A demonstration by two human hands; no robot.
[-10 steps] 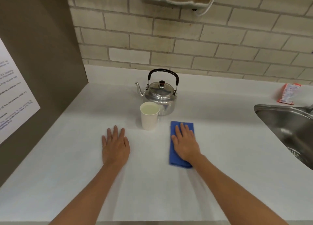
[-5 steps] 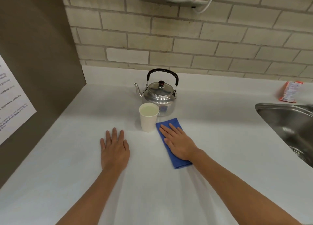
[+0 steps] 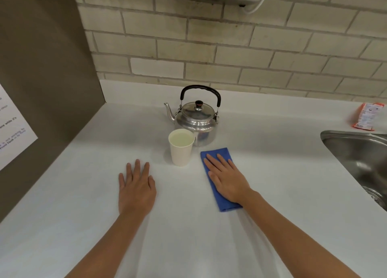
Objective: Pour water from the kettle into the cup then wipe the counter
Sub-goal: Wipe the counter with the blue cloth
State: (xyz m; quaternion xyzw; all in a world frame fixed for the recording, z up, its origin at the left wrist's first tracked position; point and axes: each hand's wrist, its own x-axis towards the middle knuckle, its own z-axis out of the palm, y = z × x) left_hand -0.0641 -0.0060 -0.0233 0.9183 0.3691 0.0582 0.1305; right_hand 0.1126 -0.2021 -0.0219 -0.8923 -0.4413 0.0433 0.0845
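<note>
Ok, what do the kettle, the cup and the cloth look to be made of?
Kettle: polished metal, likely aluminium or steel, mirror reflections; black handle, perhaps plastic.
Cup: matte white, thin-walled, probably paper.
Cloth: soft blue fabric, possibly microfibre, lying flat under the right hand.

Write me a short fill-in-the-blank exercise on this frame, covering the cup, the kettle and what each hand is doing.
1. The paper cup stands directly in front of the ____.
2. The right hand presses flat on a folded ____ cloth.
3. The left hand lies palm down on the bare ____.
4. The kettle's spout points toward the person's ____ side.

Missing words: kettle; blue; counter; left
</note>
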